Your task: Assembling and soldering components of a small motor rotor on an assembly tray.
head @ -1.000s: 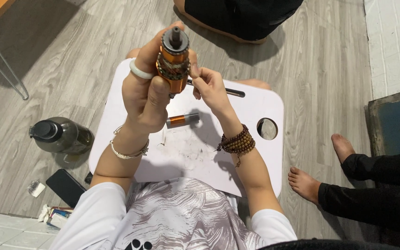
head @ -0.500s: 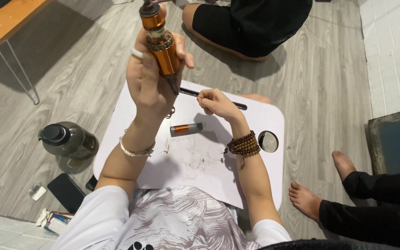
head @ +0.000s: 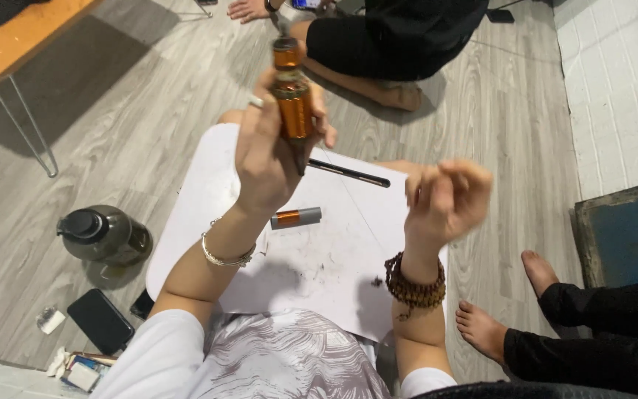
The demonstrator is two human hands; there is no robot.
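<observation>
Gripping the orange cylindrical device [head: 292, 92] upright, your left hand [head: 271, 159] wraps its fingers around it. Your right hand [head: 444, 199] hovers blurred beside it, fingers loosely curled, seemingly empty, above the white lap table [head: 201, 192].

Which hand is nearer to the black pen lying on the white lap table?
Left. The left hand overlaps the black pen at its near end, holding up an orange cylinder; the right hand hovers just past its other end.

Grey plank floor [head: 149, 133], white brick wall [head: 622, 89]
</observation>
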